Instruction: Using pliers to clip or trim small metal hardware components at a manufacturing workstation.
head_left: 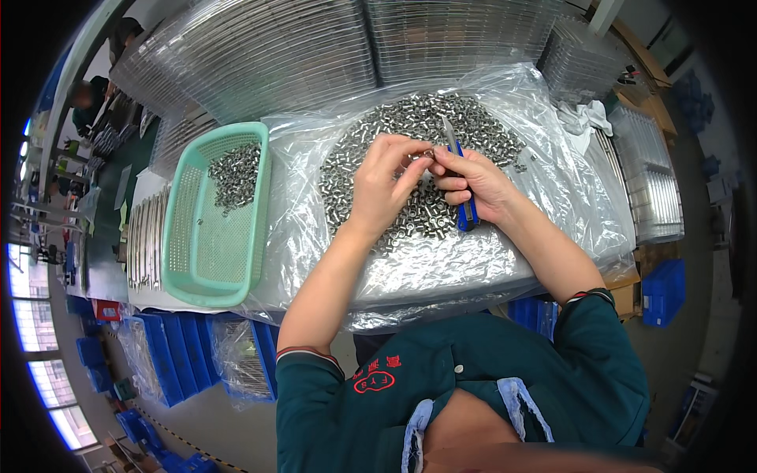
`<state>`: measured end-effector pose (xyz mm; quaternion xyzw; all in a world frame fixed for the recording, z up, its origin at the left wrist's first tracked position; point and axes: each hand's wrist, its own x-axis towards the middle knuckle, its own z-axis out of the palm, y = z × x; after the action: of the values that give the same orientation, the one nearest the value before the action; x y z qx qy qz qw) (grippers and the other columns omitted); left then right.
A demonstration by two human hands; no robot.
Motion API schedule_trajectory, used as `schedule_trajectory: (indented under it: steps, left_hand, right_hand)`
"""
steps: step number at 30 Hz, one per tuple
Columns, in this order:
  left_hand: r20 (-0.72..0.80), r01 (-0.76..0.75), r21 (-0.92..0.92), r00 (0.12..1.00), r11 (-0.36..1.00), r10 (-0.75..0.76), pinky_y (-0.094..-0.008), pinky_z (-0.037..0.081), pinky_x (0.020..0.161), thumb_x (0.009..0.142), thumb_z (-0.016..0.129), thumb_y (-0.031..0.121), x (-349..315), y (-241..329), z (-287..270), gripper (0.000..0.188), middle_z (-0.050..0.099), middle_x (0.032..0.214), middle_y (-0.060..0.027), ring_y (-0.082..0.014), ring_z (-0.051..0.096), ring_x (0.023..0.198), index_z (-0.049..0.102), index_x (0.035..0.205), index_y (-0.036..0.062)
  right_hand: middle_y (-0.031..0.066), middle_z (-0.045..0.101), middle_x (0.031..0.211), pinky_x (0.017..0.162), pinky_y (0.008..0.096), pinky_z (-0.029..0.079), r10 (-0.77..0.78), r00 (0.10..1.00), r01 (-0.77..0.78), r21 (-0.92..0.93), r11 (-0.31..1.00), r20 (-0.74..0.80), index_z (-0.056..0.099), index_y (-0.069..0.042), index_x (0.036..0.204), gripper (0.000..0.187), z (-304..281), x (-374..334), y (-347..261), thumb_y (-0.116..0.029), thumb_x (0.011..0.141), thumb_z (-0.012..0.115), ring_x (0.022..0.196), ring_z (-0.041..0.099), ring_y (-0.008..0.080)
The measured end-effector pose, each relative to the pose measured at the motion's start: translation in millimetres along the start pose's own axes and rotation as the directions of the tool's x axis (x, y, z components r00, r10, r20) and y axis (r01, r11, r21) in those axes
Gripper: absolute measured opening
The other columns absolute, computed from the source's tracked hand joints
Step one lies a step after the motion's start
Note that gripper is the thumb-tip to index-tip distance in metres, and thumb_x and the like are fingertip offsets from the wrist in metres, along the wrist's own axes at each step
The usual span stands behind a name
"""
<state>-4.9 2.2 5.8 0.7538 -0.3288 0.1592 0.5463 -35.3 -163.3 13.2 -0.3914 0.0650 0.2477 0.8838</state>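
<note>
My right hand is closed round a blue utility knife, its blade pointing away from me. The thumb and fingertips of that hand meet those of my left hand. Between the fingertips is a small metal piece, mostly hidden; the left fingers pinch it. Beneath both hands spreads a wide heap of small, shiny metal sleeves on clear plastic sheeting. To the left stands a light green perforated basket, with a smaller pile of similar metal pieces toward its far end.
Tall stacks of clear plastic trays line the table's far side. More trays and a white cloth are at the right. Blue bins sit below the near left edge. Another person is at the far left.
</note>
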Motion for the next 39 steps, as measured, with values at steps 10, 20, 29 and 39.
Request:
schedule_trajectory:
  steps: [10, 20, 29, 39]
  left_hand:
    - [-0.548, -0.076, -0.742, 0.642, 0.667, -0.536, -0.0197, 0.039, 0.052, 0.091, 0.048, 0.022, 20, -20, -60, 0.025, 0.052, 0.077, -0.0009, -0.0059, 0.045, 0.059, 0.051, 0.104, 0.0006]
    - [0.244, -0.032, 0.531, 0.963, 0.847, -0.116, -0.037, 0.038, 0.084, 0.071, 0.066, 0.014, 0, -30, -6, 0.013, 0.056, 0.099, -0.0031, -0.0247, 0.047, 0.103, 0.065, 0.083, 0.012]
    - [0.223, -0.133, 0.594, 0.975, 0.793, -0.004, -0.0374, 0.037, 0.084, 0.069, 0.067, 0.013, 2, -31, 1, 0.013, 0.056, 0.098, -0.0033, -0.0228, 0.047, 0.103, 0.064, 0.081, 0.0109]
    - [0.041, 0.066, 0.05, 0.997, 0.997, -0.068, -0.033, 0.042, 0.079, 0.075, 0.065, 0.012, 5, -5, 4, 0.015, 0.057, 0.096, -0.0052, -0.0226, 0.052, 0.093, 0.064, 0.089, 0.0092]
  right_hand:
    - [-0.0041, 0.047, 0.071, 0.037, 0.0122, 0.029, -0.009, 1.0, 0.007, 0.093, 0.996, 0.023, 0.052, 0.0, 0.105, 0.029, -3, 2, -1, -0.025, 0.09, 0.05, 0.048, 0.035, -0.001]
    - [-0.0058, 0.044, 0.068, 0.039, 0.0128, 0.029, -0.071, 0.997, 0.073, 0.067, 0.995, -0.024, 0.053, -0.002, 0.102, 0.029, -1, 1, -3, -0.028, 0.091, 0.048, 0.047, 0.035, -0.0008]
    - [-0.0058, 0.045, 0.068, 0.038, 0.0131, 0.029, -0.07, 0.997, 0.072, 0.041, 0.997, -0.031, 0.054, -0.003, 0.103, 0.028, -1, 1, -1, -0.027, 0.09, 0.049, 0.047, 0.035, -0.0012]
    - [-0.0057, 0.048, 0.066, 0.035, 0.0118, 0.027, -0.021, 0.999, 0.02, -0.016, 1.0, -0.04, 0.051, -0.01, 0.088, 0.012, -1, 0, 0, -0.021, 0.087, 0.056, 0.046, 0.036, -0.0025]
